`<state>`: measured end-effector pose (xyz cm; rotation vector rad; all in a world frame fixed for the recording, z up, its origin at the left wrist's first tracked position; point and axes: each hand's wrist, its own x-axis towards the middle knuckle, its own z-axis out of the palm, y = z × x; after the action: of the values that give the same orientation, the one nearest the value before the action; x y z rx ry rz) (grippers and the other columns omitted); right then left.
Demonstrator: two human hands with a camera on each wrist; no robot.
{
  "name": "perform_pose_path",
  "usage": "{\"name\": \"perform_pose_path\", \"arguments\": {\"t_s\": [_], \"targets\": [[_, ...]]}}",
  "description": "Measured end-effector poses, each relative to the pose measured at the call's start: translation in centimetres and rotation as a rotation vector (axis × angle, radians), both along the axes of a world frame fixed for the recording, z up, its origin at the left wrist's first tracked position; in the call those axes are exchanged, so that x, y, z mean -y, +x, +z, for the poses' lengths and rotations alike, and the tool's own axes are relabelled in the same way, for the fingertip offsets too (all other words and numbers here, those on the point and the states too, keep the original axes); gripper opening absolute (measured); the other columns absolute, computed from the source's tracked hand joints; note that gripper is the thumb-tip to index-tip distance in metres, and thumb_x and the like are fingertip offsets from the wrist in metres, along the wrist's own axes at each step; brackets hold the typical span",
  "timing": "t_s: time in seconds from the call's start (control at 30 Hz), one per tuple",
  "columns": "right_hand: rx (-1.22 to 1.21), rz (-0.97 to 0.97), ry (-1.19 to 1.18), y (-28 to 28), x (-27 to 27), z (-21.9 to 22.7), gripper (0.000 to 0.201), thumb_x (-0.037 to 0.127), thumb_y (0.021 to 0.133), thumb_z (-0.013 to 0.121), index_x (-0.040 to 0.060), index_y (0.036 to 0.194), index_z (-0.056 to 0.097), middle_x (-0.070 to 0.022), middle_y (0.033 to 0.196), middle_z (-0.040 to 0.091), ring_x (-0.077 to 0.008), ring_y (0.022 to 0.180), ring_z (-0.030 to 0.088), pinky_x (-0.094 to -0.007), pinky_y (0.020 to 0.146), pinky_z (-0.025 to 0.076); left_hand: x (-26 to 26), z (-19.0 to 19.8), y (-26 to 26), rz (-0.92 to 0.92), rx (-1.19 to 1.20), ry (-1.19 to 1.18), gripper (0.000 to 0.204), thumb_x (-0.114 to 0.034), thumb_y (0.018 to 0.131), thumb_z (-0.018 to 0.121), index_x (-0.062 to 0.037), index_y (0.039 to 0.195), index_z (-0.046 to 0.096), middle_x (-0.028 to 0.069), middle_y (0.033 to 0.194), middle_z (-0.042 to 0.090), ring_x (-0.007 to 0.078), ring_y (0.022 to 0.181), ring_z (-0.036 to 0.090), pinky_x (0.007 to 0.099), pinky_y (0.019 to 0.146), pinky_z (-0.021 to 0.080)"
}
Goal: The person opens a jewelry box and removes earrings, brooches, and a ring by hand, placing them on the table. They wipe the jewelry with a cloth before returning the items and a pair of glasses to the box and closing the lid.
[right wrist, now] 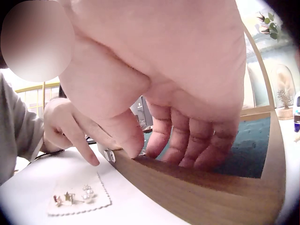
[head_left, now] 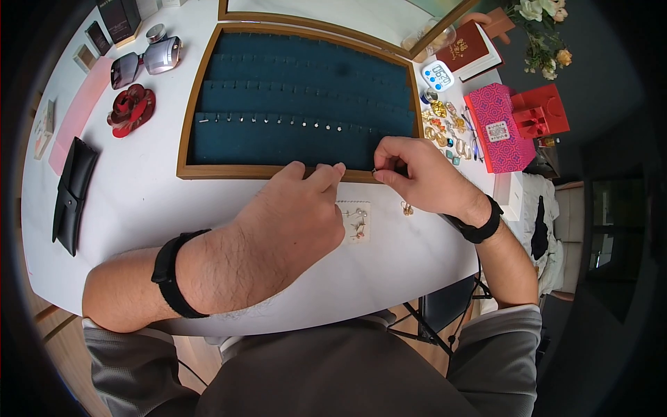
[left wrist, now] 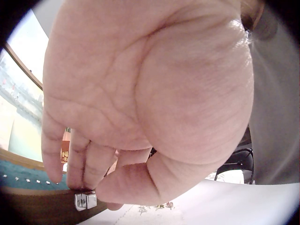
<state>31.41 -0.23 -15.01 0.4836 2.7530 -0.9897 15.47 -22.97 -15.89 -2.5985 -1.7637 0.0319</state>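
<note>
A wooden-framed display case (head_left: 278, 171) with a dark teal lining lies on the table, a row of small studs (head_left: 304, 124) along one strip. At its front edge my right hand (head_left: 427, 177) pinches a tiny dark item between thumb and forefinger, largely hidden by the fingertips. My left hand (head_left: 288, 219) hovers by the same edge with relaxed fingers, holding nothing visible. A metal clasp (left wrist: 85, 201) shows on the frame beside the left fingertips; the right wrist view also has the clasp (right wrist: 110, 155). An earring card (head_left: 361, 233) lies between the hands.
Loose jewellery (head_left: 445, 128), a white timer (head_left: 438, 75) and a patterned box (head_left: 499, 128) are right of the case. Gold earrings (head_left: 407, 208) lie near my right wrist. Sunglasses (head_left: 147, 61), a red flower (head_left: 130, 110) and a black pouch (head_left: 73, 194) are at left. The glass lid stands raised behind.
</note>
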Motion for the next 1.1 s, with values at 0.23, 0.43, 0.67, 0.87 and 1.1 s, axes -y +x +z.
{"name": "perform_pose_path", "arguments": {"t_s": [0.23,0.43,0.67,0.87,1.1], "targets": [[-0.050,0.065,0.020,0.2,0.1,0.2,0.010,0.001,0.096,0.075,-0.0026,0.096,0.065,-0.0126,0.082,0.069,-0.0239,0.073,0.070,-0.0377,0.068,0.055,0.0,-0.1,0.1,0.008,0.020,-0.001,0.025,-0.013,0.084,0.078,0.0052,0.102,0.076,0.0300,0.144,0.065,0.0246,0.116,0.062,0.0338,0.097,0.052],[-0.091,0.030,0.063,-0.2,0.9,-0.2,0.013,0.001,0.096,0.073,-0.0028,0.108,0.069,-0.0165,0.092,0.071,-0.0315,0.082,0.071,-0.0401,0.072,0.057,0.0,-0.1,0.0,0.006,0.023,0.011,0.026,-0.012,0.084,0.078,0.0063,0.103,0.076,0.0305,0.143,0.066,0.0251,0.116,0.063,0.0342,0.097,0.053],[-0.042,0.142,0.113,-0.9,1.4,-0.2,0.016,0.011,0.095,0.078,-0.0017,0.104,0.071,-0.0175,0.095,0.070,-0.0372,0.089,0.072,-0.0444,0.077,0.058,0.1,-0.3,0.0,0.012,0.045,0.024,0.026,-0.011,0.085,0.077,0.0069,0.104,0.076,0.0305,0.144,0.066,0.0258,0.117,0.063,0.0340,0.096,0.053],[-0.032,0.188,0.199,-1.1,1.4,-0.7,0.019,0.014,0.093,0.081,-0.0006,0.096,0.070,-0.0174,0.095,0.070,-0.0385,0.089,0.071,-0.0451,0.077,0.057,0.2,-0.1,-0.1,0.009,0.033,0.013,0.027,-0.011,0.084,0.076,0.0063,0.104,0.076,0.0309,0.144,0.066,0.0265,0.118,0.063,0.0346,0.097,0.052],[0.005,0.100,0.121,-1.0,1.3,-0.3,0.020,0.009,0.088,0.085,-0.0023,0.098,0.072,-0.0184,0.097,0.071,-0.0386,0.087,0.073,-0.0452,0.076,0.059,0.1,-0.1,-0.1,-0.001,0.028,-0.002,0.026,-0.012,0.084,0.076,0.0054,0.104,0.076,0.0309,0.144,0.065,0.0262,0.117,0.062,0.0347,0.096,0.052]]}}
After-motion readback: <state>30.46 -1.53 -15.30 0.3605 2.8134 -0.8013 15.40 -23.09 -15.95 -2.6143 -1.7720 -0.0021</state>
